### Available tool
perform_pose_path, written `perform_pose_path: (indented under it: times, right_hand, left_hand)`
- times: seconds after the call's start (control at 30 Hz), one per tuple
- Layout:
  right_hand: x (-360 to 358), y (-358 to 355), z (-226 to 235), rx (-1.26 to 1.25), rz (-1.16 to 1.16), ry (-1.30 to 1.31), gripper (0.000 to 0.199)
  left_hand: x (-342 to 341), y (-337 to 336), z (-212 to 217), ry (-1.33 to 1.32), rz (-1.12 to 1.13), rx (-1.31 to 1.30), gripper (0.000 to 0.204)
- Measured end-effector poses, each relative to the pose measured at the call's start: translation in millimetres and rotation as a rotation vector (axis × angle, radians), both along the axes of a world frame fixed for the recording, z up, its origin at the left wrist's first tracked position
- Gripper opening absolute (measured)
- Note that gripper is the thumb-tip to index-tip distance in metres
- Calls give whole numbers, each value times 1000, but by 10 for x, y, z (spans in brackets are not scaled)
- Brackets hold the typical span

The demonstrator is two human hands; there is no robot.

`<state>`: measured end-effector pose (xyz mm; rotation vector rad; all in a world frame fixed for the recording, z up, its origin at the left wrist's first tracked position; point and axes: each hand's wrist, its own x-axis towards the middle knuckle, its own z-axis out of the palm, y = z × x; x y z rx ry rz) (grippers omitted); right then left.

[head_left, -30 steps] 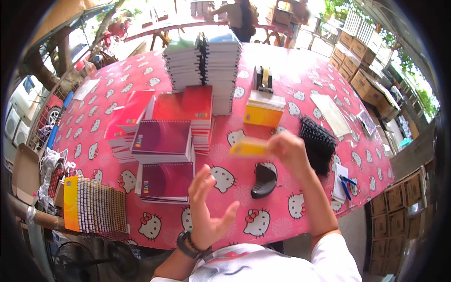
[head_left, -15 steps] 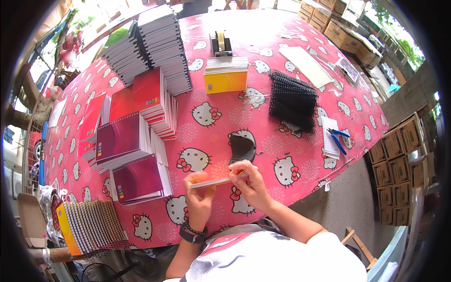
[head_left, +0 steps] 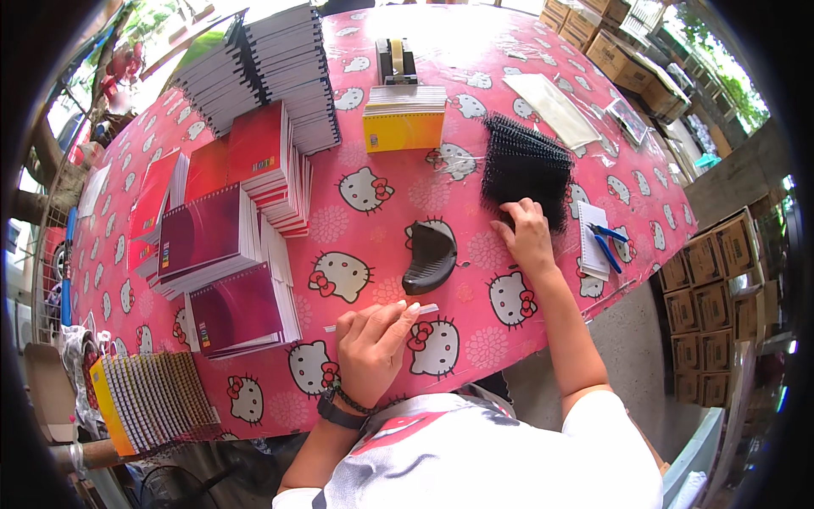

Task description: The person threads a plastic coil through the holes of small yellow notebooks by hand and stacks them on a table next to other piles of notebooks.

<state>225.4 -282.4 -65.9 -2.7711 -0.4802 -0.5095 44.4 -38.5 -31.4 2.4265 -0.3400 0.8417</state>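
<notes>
My left hand is closed on a thin pad of white pages, seen nearly edge-on above the near part of the table. My right hand reaches to the near edge of a pile of black binding coils, its fingertips touching them and thumb apart from the fingers. No coil shows lifted in it. Between the hands, a little farther off, lies a black curved tool with a ribbed face. A small white spiral pad lies right of the coils, with blue-handled cutters on it.
Stacks of purple notebooks, red notebooks and tall bound books fill the left. Yellow notebooks stand before a tape dispenser. Yellow spiral books sit at the near left corner. Cartons are stacked beyond the right edge.
My right hand has let go of the pad and moved right and away to the black coils. My left hand keeps the pad. The black curved tool now shows whole.
</notes>
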Motion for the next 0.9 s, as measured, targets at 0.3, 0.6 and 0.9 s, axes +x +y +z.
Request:
perform_pose_path:
  times: [0.3,0.6,0.9]
  right_hand:
    - [-707,461,682,518,645,446,24]
    - [-800,482,579,600,712,582,22]
    - [-633,472,525,538,874,741,23]
  left_hand:
    - [17,89,-50,40,12,-19,28]
    - [63,123,7,64,-58,-32,29]
    - [63,149,4,75,-109,-43,32]
